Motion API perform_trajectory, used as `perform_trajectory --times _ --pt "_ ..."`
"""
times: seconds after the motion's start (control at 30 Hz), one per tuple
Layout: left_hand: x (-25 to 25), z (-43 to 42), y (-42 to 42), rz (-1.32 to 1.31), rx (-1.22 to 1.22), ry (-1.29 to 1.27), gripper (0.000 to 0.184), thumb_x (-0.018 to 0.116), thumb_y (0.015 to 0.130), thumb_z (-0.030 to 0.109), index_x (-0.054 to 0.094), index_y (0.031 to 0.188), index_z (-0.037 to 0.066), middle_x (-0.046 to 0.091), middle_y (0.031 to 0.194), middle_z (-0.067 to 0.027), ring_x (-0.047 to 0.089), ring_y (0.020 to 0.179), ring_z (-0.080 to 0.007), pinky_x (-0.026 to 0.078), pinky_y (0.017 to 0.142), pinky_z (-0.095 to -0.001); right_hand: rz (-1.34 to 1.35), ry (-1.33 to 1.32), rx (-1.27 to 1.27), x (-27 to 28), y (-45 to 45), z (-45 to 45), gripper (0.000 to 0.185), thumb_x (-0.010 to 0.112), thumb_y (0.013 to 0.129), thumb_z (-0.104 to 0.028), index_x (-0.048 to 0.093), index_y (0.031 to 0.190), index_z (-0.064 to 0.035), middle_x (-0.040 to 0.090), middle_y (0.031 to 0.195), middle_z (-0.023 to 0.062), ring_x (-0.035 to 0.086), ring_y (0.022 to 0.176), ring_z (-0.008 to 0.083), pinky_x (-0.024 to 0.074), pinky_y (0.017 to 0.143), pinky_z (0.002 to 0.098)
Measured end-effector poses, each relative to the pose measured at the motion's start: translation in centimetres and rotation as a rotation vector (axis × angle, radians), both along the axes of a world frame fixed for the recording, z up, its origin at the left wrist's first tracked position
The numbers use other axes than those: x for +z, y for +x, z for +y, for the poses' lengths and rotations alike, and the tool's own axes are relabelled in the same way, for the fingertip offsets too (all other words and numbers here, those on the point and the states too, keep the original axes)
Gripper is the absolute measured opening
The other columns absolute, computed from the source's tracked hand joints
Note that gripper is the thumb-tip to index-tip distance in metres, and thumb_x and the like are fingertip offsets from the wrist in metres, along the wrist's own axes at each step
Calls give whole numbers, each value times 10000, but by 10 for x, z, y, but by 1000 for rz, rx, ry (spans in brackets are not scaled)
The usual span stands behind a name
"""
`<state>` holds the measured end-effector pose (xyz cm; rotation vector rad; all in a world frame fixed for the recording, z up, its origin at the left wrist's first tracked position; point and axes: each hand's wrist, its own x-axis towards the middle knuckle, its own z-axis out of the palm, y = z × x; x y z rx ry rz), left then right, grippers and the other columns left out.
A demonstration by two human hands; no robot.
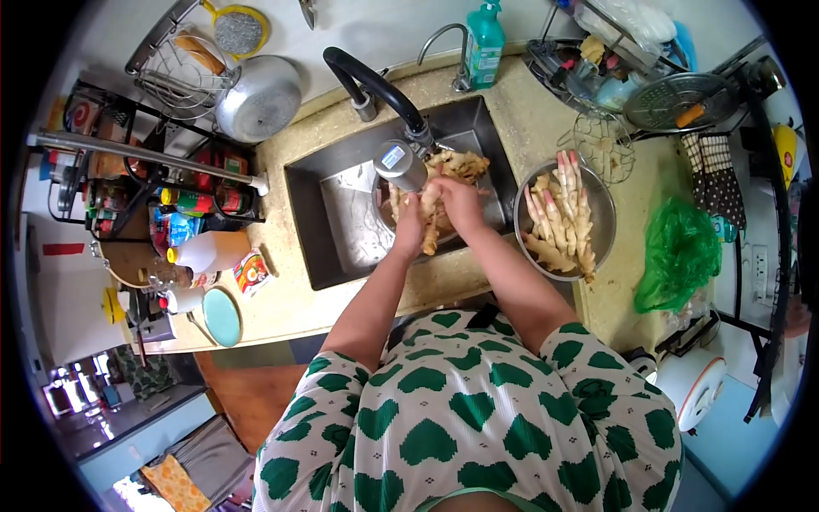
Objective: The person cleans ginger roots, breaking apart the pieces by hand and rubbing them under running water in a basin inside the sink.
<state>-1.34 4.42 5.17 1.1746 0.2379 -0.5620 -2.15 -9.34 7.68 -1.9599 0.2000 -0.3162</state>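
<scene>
Over the dark sink (328, 243), my left hand (409, 224) and my right hand (461, 203) are close together, both closed on one long piece of ginger (430, 224). Behind them, more ginger (461, 165) lies in a metal bowl in the sink, which my hands partly hide. The black faucet (375, 78) arches over the sink, and its grey head hangs just above and left of my hands. To the right of the sink, a steel bowl (606, 209) on the counter holds several pale ginger pieces with pink tips (563, 213).
A green plastic bag (678, 256) lies on the right of the counter (503, 111). A teal soap bottle (485, 47) stands behind the sink. At left are a spice rack (153, 158), a yellow-capped bottle (209, 253), a red packet (252, 272) and a teal oval dish (222, 317).
</scene>
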Motion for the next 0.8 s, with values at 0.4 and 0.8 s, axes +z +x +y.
perform_trajectory --times 0.4,0.8 --pt "-20 4 8 64 -13 -43 431 307 1029 370 444 1277 45 554 1101 -71 553 936 -141 474 807 -285 173 491 -66 -1 1 10 142 606 906 -104 637 1002 -3 650 962 87 596 773 127 485 683 264" --pt "-4 0 -17 69 98 294 574 332 1008 460 465 1233 -51 594 1030 -139 588 880 -183 487 750 -295 379 1100 -272 -39 -18 41 164 620 914 -160 634 1015 -32 603 766 17 512 549 75 401 460 223"
